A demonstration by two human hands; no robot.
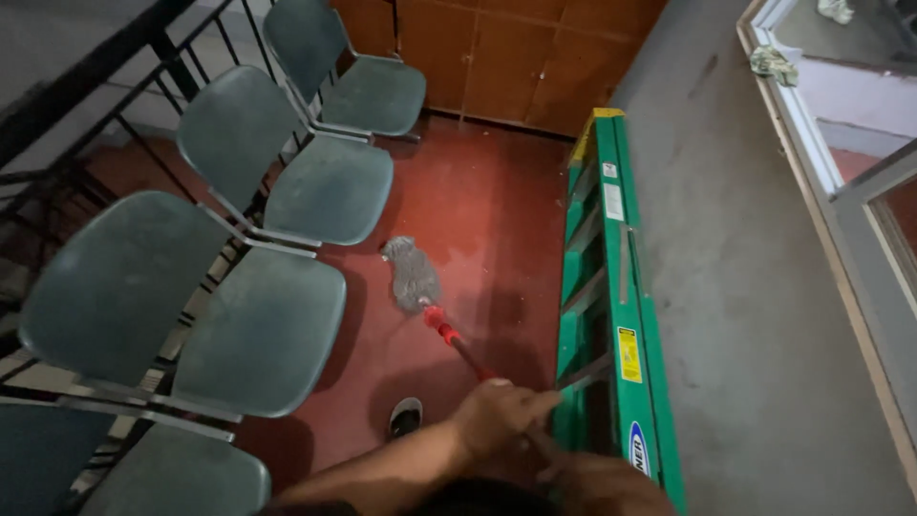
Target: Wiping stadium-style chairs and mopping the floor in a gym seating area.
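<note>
The mop handle [468,358] is gripped low in the frame, the fingers of the left hand [499,413] being curled closed around it. Just beneath, at the bottom edge, the right hand [594,478] is also wrapped about the handle, though its fingers are partly hidden. From there the handle is run up and to the left to a grey mop head [412,274], which is pressed on the red floor [487,210] at mid-frame. A shoe [405,417] is seen beside the left forearm. A green ladder [616,306] is laid along the grey wall to the right, and a row of grey-green chairs [258,325] is ranged at left.
</note>
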